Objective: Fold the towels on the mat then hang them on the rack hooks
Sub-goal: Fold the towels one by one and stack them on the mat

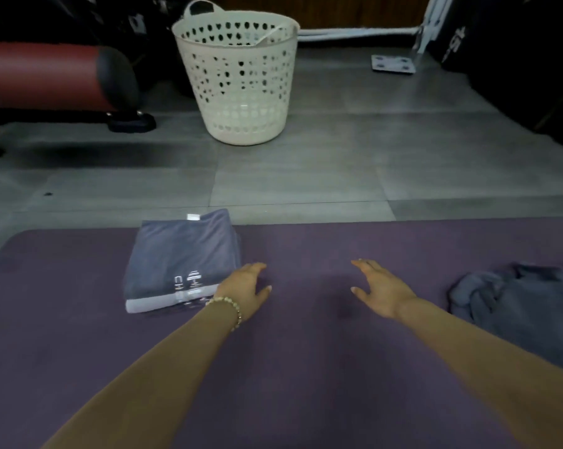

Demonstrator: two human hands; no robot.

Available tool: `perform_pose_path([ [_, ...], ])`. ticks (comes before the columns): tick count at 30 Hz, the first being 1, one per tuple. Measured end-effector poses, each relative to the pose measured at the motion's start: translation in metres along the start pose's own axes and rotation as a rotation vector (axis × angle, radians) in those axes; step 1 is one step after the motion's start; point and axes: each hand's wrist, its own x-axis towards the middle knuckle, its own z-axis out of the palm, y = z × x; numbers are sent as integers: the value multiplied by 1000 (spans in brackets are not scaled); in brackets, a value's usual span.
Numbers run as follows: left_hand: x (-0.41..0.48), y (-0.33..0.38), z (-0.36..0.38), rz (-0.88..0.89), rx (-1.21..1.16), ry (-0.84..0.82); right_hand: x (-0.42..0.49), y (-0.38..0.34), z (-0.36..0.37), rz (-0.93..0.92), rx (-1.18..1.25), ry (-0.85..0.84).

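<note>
A stack of folded grey-blue towels (pixel 179 260) with white lettering lies on the purple mat (pixel 306 367), left of centre. My left hand (pixel 246 288), with a bead bracelet on the wrist, hovers just right of the stack, fingers relaxed and holding nothing. My right hand (pixel 379 288) is stretched out over the bare middle of the mat, fingers straight and empty. A crumpled grey-blue towel (pixel 520 306) lies in a heap at the mat's right edge. No rack hooks are in view.
A white perforated laundry basket (pixel 238 79) stands on the grey tiled floor (pixel 306 176) beyond the mat. A red and black padded bench (pixel 53 76) is at the back left. White metal frame legs (pixel 393 43) stand at the back right.
</note>
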Motion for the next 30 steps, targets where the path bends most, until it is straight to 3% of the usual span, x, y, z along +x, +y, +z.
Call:
perform_pose_path([
  [7,39,139,79,146,78,-217,-58,162,-9,310,40,43],
  [13,40,200,155,278,168,-408,-111,258,16,538,79,102],
  [23,53,234,233,125,-311,-496,-97,286,58,544,34,292],
  [26,51,251,250,235,-216,-496,-95,292,64,589,163,377],
  [30,49,267,272,270,-41,-531,-90,301,57,574,-62,480],
])
